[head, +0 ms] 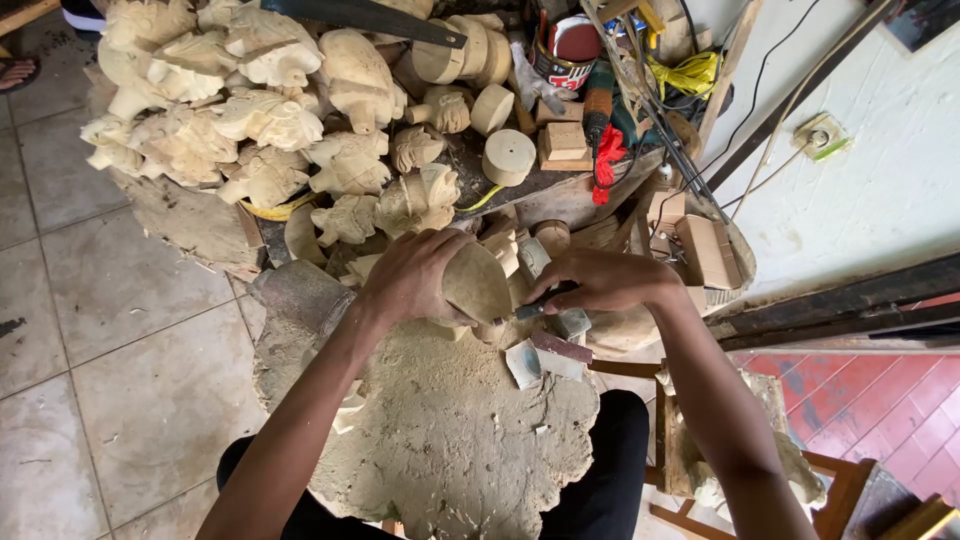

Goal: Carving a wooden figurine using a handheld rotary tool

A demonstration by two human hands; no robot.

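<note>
My left hand [412,277] grips a pale rounded wooden block [477,283] and holds it against a dusty sack-covered work surface [455,430]. My right hand [600,281] is closed on a small dark-handled carving tool [535,308], whose tip meets the lower right edge of the block. Both hands sit close together at the middle of the view. Wood chips lie under the block.
A heap of pale carved wooden figures [250,110] fills the upper left. Round wooden discs [508,155], small square blocks [563,140], a can, cables and a saw blade [360,18] lie beyond. Tiled floor [90,330] lies left; a white wall [870,180] stands right.
</note>
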